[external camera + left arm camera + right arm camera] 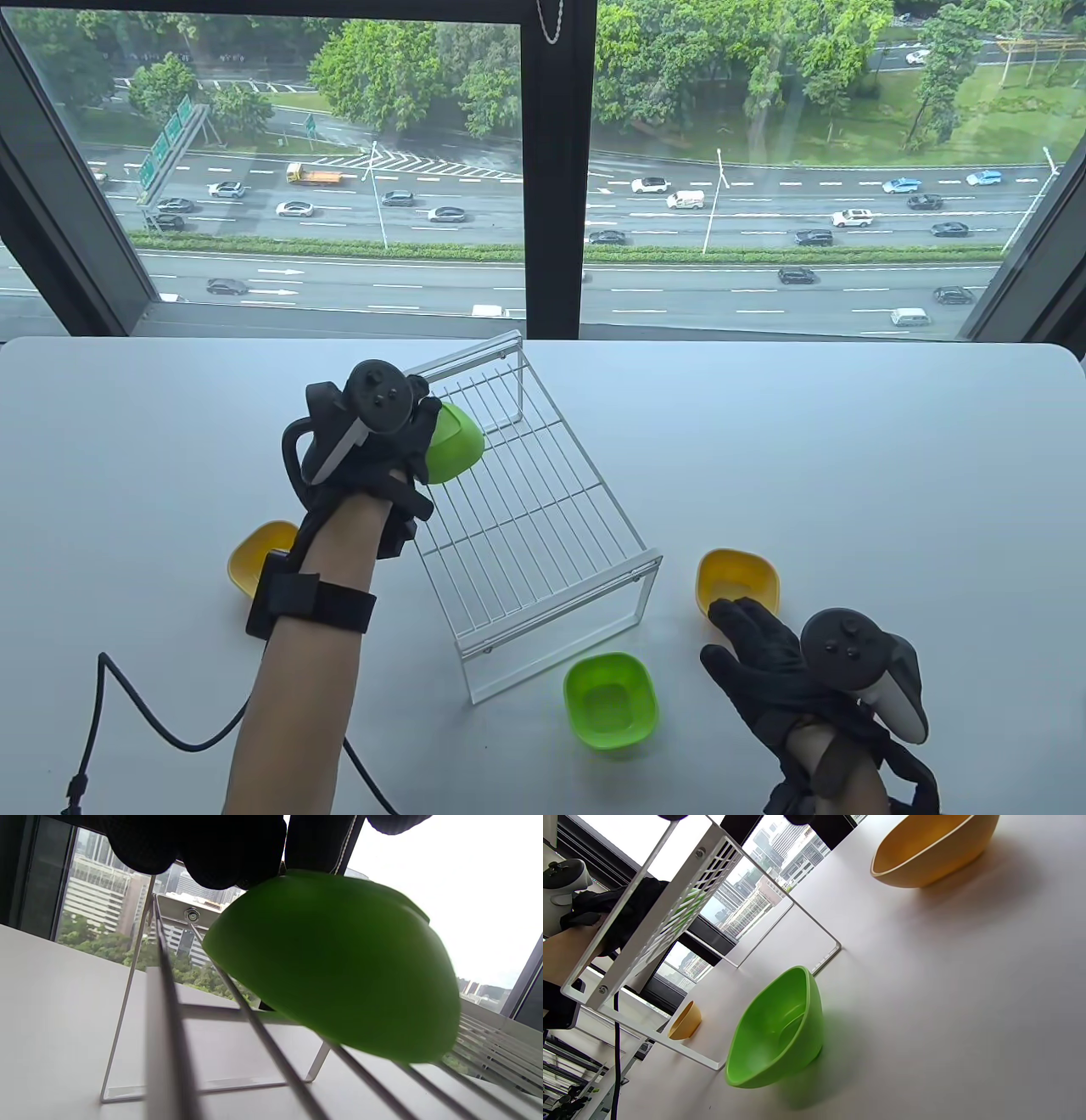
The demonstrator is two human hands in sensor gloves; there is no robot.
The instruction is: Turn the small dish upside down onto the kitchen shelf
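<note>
Gripping green dish (454, 443) tilted over shelf (526, 509), left hand (365, 450) fingers (237, 853) clamp its rim; right hand (780, 671) fingers spread, near yellow dish (736, 580).

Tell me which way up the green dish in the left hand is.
Tipped, nearly upside down: the dish shows its rounded underside above the shelf wires.

Left hand (373, 458) centre-left of table view, forearm rising from bottom edge, tracker on back facing camera, fingers curled around green dish (451, 443), gripping it; fingertips (229, 853) press on dish top edge in left wrist view. Right hand (768, 671) lower right, palm down, fingers spread, holding nothing.
</note>
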